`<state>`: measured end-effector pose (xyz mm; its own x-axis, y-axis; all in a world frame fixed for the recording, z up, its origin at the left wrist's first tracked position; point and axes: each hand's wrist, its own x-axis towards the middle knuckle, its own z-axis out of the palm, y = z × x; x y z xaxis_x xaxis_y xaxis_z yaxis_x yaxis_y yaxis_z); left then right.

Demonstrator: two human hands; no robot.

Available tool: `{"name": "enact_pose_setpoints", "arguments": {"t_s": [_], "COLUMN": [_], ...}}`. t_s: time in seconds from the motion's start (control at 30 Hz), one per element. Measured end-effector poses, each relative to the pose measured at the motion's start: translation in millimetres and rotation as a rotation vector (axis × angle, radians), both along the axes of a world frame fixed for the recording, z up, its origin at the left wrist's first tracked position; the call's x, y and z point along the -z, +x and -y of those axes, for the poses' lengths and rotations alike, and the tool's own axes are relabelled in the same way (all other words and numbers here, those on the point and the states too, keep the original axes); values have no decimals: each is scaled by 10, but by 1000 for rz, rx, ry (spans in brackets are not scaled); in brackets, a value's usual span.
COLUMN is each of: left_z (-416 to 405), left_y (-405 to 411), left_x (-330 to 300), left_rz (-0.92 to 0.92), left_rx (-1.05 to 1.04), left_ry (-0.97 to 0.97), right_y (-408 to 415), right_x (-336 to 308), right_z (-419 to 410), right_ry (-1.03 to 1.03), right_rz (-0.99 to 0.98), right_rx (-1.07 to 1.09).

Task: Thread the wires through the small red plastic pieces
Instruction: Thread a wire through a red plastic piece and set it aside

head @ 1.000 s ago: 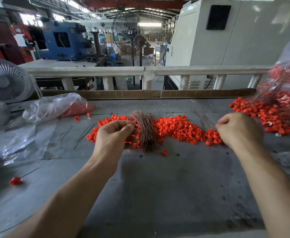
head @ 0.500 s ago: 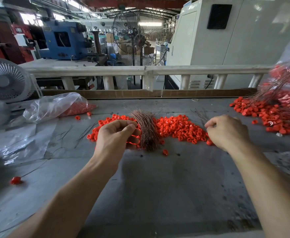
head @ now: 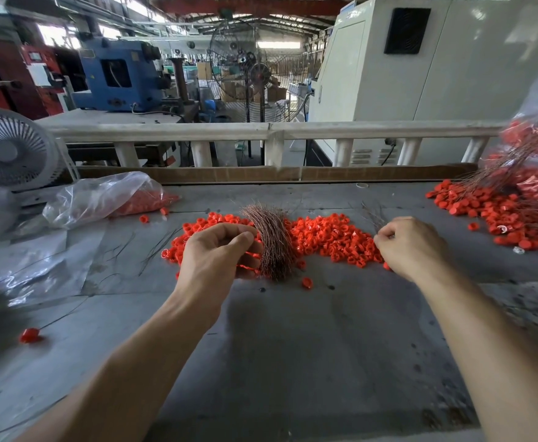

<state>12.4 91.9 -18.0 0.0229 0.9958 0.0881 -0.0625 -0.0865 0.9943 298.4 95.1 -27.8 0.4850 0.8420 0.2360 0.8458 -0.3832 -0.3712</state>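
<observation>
Left hand (head: pixel 218 255) curled around wire bundle (head: pixel 272 240) lying mid-pile of red pieces (head: pixel 328 237) on counter (head: pixel 293 346). Right hand (head: pixel 411 245) pinching thin wires right of bundle. Risk: loose strands slipping, scattering pieces, missing small holes.

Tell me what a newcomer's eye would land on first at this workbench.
First, the spread of small red plastic pieces across the middle of the grey table, with a bundle of copper wires lying over it. The left hand sits curled beside that bundle, and the right hand pinches thin wires at the pile's right edge. A second red heap lies far right.
</observation>
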Motion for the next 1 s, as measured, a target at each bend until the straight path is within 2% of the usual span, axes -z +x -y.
{"name": "enact_pose_setpoints", "arguments": {"t_s": [0.23,0.43,0.53,0.67,0.77,0.87,1.0], "left_z": [13,8,-8,-46,-93,-143,-157], "left_y": [9,5,-1,-2,-40,-103,-170], "left_x": [-5,-12,-9,22,61,90,67], "left_rz": [-9,-8,-21,-77,-194,-428,-716], "left_rx": [4,-4,-8,-41,-86,-180,-296], "left_ry": [0,-1,5,27,60,143,191], "right_y": [-12,-18,-32,-88,-169,-318,-524], "right_x": [8,-12,-17,-30,-4,34,74], "right_z": [-66,-54,-49,-54,-67,-79,-116], "right_ry": [-87,-125,-80,106,222,265,176], "right_rz": [80,69,95,114,56,57,122], "right_rx": [43,42,23,-33,-156,-334,-505]}}
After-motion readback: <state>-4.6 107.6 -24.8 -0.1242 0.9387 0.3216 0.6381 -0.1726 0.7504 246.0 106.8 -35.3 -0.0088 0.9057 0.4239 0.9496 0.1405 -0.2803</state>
